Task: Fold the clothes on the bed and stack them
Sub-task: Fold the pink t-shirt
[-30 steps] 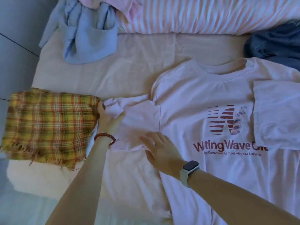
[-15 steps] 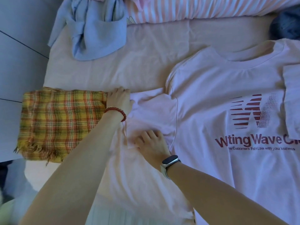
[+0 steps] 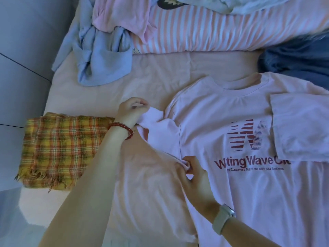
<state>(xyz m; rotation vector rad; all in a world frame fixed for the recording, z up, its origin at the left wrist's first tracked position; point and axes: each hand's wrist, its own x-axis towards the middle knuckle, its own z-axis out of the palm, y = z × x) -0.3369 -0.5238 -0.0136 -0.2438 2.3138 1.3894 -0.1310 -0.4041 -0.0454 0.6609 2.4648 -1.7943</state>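
A pale pink T-shirt (image 3: pixel 222 111) with dark red lettering lies front up across the bed (image 3: pixel 106 86). Its far sleeve (image 3: pixel 300 125) is folded over the chest. My left hand (image 3: pixel 130 111), with a red bead bracelet, pinches the end of the near sleeve (image 3: pixel 160 129) and holds it raised off the sheet. My right hand (image 3: pixel 194 177), with a grey watch on the wrist, pinches the shirt's side seam under that sleeve. A folded yellow plaid cloth (image 3: pixel 60 148) lies flat at the left, just beside my left wrist.
A crumpled light blue garment (image 3: pixel 103 57) and a pink one (image 3: pixel 121 16) lie at the head of the bed, by a pink striped pillow (image 3: pixel 213 31). Dark blue fabric (image 3: pixel 299 61) sits at the right. Grey floor (image 3: pixel 21 68) borders the bed's left edge.
Both hands went from lying flat on the near sleeve to pinching fabric. The left lifted the sleeve's end; the right moved down to the side seam.
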